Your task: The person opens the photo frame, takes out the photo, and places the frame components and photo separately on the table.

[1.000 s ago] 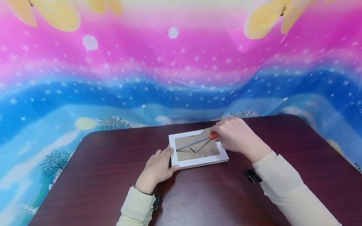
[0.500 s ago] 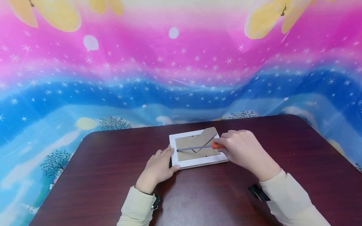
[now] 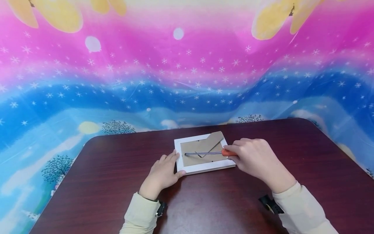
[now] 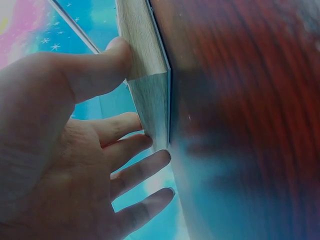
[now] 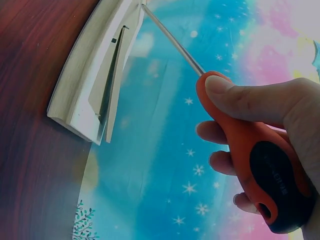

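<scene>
A white picture frame [image 3: 201,168] lies face down on the table, its brown backing board [image 3: 191,148] and folding stand [image 3: 215,139] showing. My left hand [image 3: 161,171] touches its near left corner, thumb on the near side and outstretched fingers along the left side; the left wrist view shows them against the pale wooden edge [image 4: 145,55]. With my right hand [image 3: 254,159] I grip the orange-and-black handle of a screwdriver [image 5: 240,135], thumb along the handle. Its metal shaft slants left across the backing, the tip near the left inner edge.
The dark reddish-brown table [image 3: 117,162] has rounded far corners. Behind it hangs a patterned cloth backdrop [image 3: 181,71] with snowflakes. A black strap sits at each wrist, such as the right strap [image 3: 271,204].
My right hand has come nearer and to the right, laying the screwdriver lower and flatter. Its tip has shifted slightly right from the inner edge. My left hand stays in place.
</scene>
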Demonstrator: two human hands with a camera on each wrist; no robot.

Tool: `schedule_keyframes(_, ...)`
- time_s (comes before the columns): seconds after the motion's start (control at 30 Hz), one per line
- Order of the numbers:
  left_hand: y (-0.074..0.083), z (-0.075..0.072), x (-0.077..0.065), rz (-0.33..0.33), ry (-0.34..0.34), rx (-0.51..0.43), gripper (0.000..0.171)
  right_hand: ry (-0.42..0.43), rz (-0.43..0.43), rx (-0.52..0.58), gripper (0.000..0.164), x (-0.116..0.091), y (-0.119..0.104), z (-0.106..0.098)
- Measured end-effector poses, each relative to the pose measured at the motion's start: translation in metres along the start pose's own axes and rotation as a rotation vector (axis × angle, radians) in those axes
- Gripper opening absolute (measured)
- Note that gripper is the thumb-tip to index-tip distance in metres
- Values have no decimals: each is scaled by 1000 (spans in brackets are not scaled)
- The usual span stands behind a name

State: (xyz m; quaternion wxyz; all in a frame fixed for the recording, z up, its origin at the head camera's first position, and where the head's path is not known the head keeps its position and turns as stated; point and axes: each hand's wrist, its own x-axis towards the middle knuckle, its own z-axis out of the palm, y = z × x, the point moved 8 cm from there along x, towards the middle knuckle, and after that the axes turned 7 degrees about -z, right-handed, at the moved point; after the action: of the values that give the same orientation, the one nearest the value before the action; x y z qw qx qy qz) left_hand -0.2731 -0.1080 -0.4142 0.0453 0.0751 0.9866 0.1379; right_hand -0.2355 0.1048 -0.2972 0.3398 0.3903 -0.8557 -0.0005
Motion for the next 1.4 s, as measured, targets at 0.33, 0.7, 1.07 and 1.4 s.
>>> schedule_keyframes(0.33, 2, 1, -3, -22, -17, 8, 72, 45, 11, -2, 15, -3, 12, -7)
schedule_keyframes(0.7, 14, -3, -13, -67, 4, 129, 73, 20, 109, -28, 30, -13, 40, -13)
schedule_keyframes(1.07, 32, -5, -21, -100, 78, 356, 76, 6, 165, -32, 29, -17, 51, -17)
schedule_keyframes(1.4, 46, -6, -30, -128, 110, 444, 76, 11, 168, -26, 29, -18, 51, -16)
